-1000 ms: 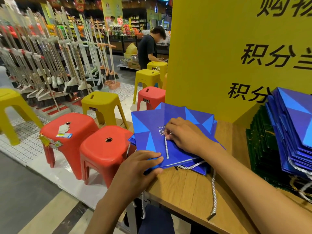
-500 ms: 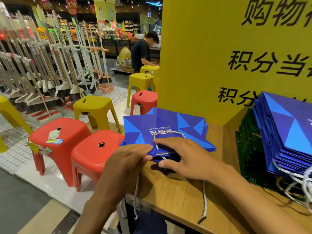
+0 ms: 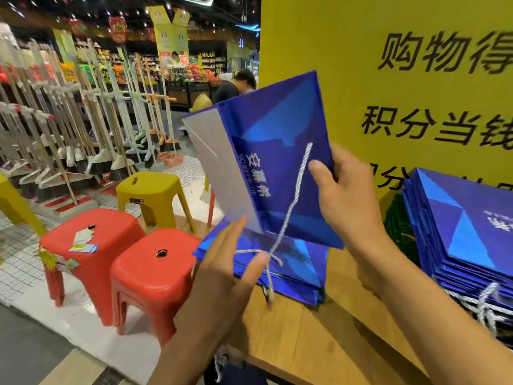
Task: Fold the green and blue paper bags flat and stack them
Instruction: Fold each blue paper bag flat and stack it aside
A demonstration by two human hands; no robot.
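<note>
Wooden desk is noted at lower right, set against a yellow sign board. One blue paper bag is held upright in the air above the desk, tilted a little to the left, with a pale grey panel shown along its left side. Its right edge is gripped by the right hand: thumb pressed on the printed front, fingers hidden behind. The left hand is kept flat, fingers straight, tips touching the bag's lower left corner. A white rope handle is seen hanging down across the front. Directly beneath, a low stack of flat blue bags is laid at the desk's left end. At far right a taller pile of blue bags is recorded, with green bags just beside it by the board. Red stools and a yellow stool are noted on the floor to the left.
</note>
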